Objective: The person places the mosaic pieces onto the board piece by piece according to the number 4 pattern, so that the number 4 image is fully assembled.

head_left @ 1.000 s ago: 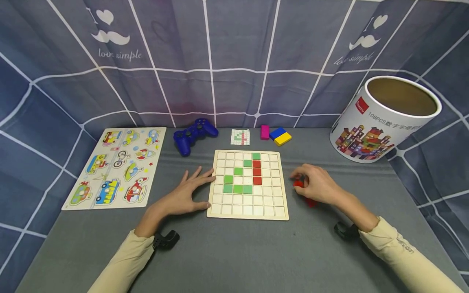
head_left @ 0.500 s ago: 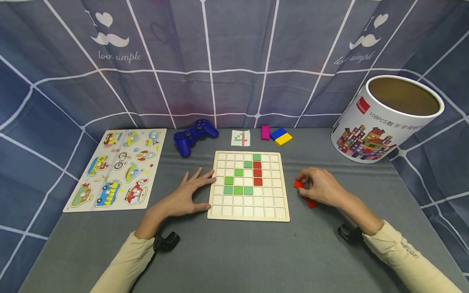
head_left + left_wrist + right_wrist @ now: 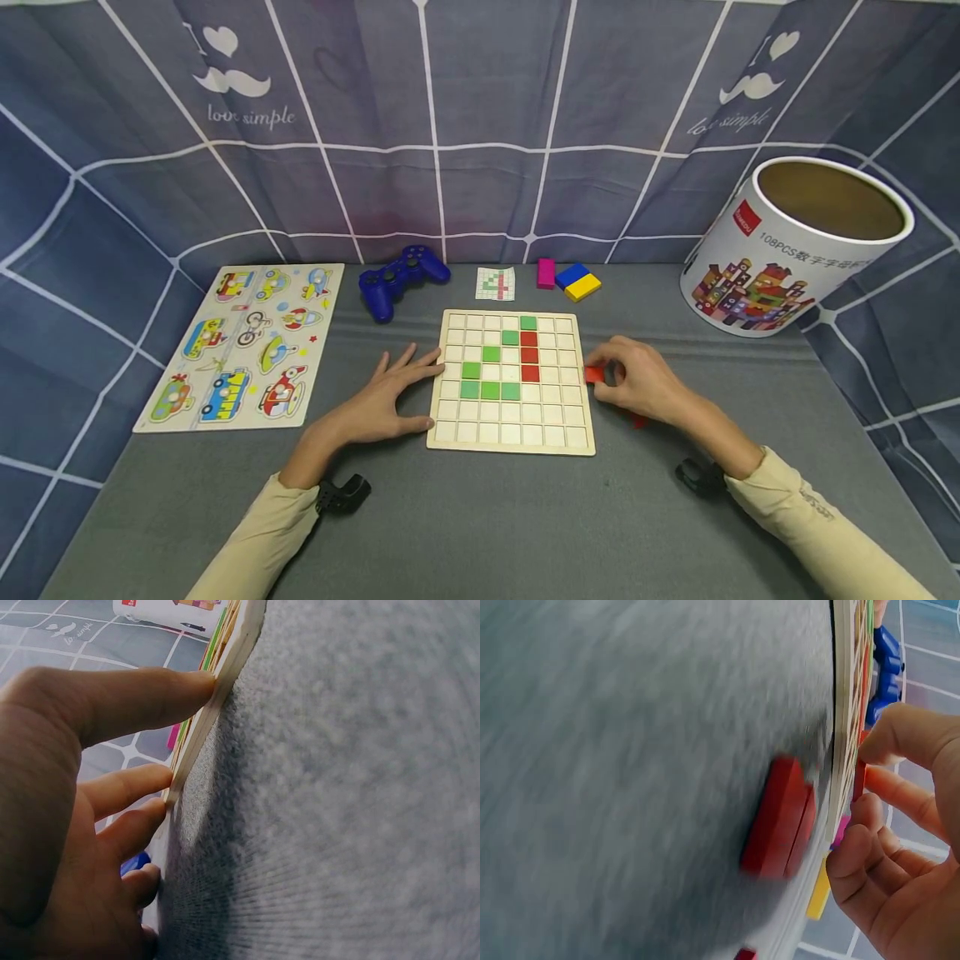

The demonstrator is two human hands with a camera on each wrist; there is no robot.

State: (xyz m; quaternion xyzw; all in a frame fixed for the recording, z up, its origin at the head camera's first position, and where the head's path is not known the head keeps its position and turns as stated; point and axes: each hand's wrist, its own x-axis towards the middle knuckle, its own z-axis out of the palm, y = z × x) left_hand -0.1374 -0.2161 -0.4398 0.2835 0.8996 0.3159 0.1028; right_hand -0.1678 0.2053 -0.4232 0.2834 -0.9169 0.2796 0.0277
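Note:
A square wooden grid board (image 3: 510,429) lies mid-table, with green and red square tiles set in several of its cells. My left hand (image 3: 375,402) is spread flat at the board's left side; its thumb and fingertips touch the edge, as the left wrist view also shows. Between thumb and fingers my right hand (image 3: 645,382) pinches a red tile (image 3: 594,374) at the board's right edge. Under that hand more red tiles (image 3: 780,821) lie on the table, mostly hidden in the head view. In the right wrist view the pinched tile is seen edge-on.
Behind the board lie a small pattern card (image 3: 495,284), a magenta block (image 3: 545,273), a blue block (image 3: 572,276) and a yellow block (image 3: 583,287). A blue game controller (image 3: 403,279) and a picture puzzle board (image 3: 243,346) are at left. A large white tub (image 3: 780,250) stands back right.
My right hand has picked up the red tile from beside the others and moved it left to the board's right edge. The left hand stays at the board's left side.

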